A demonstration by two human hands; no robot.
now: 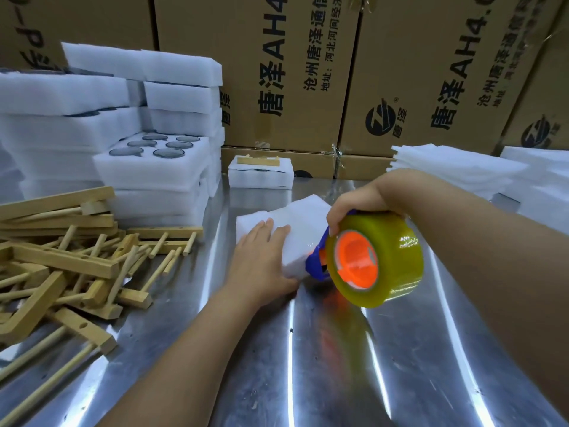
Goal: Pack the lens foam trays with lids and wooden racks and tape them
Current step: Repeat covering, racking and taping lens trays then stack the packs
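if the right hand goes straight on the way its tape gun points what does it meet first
The white foam pack: the tape gun in the right hand has its blue nose at the pack's near edge; contact unclear.

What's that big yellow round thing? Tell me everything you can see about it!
It is a fat roll of shiny, yellowish see-through tape wound on an orange core, sitting in a blue plastic dispenser. The right hand grips it from above, tilted, with the core facing the camera, close over the steel table. The dispenser's blue end meets the white foam pack, which the left hand presses down.
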